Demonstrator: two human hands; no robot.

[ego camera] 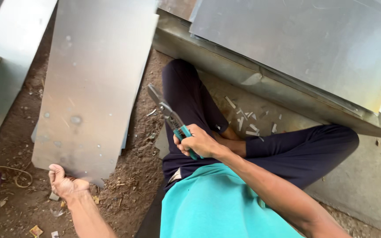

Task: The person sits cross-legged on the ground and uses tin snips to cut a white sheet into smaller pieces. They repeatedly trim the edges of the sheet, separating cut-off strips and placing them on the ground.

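Right hand [199, 142] fist closed around the teal handles of the tin snips [171, 118], grip clamped tight on them. Snips' long axis runs diagonal, handles low-right inside the fist, blades pointing up-left toward the metal sheet [95, 79]; blade tips sit just beside the sheet's right edge, not touching as far as I can tell. Blades look shut or near shut, hard to be sure at this angle. Snips hang over the person's left thigh, dark trousers [190, 101], person seated cross-legged on the dirt floor [23, 132]. Left hand [65, 183] down-left, fingers curled over the near bottom edge of the metal sheet, grip closed on that edge. Sheet lies long axis running away from the person, slightly tilted, speckled with spots. Small metal offcuts [248, 123] scattered on the concrete slab [367, 176] by the right knee. More large sheets [314, 44] stacked up top right, another at far left. Teal shirt [217, 207] at bottom.
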